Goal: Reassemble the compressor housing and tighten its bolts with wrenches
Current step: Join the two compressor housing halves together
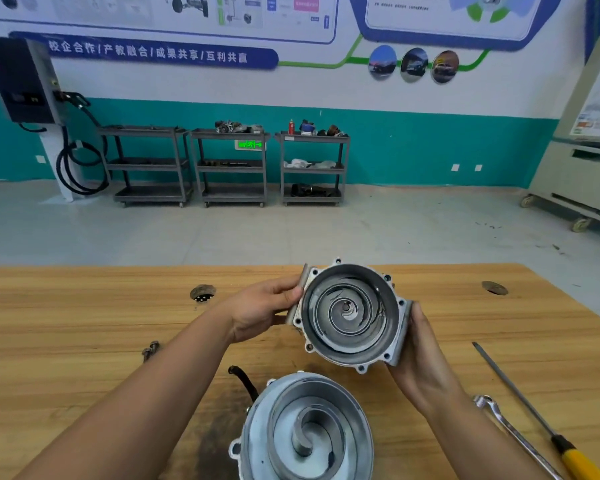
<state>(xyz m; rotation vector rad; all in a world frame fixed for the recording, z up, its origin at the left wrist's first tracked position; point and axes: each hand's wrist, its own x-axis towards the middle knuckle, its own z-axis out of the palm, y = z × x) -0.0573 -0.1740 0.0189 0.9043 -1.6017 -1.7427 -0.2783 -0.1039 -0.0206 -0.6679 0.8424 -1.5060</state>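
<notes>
1 grey housing (352, 315), spiral inside, left hand (260, 310), right hand (421, 355) gripping

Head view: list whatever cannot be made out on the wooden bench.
All in the head view.
1. Round silver scroll housing cover, held up: back faces away; most fingers of left hand and right hand hidden behind it.
2. Grey scroll compressor body: lower part cut off by bottom edge.
3. Silver wrench and yellow-handled screwdriver: ends cut off at bottom-right edge.
4. Small dark bolts: too small to count.

Bright, even indoor light; soft shadows, wide-angle bending at edges.
</notes>
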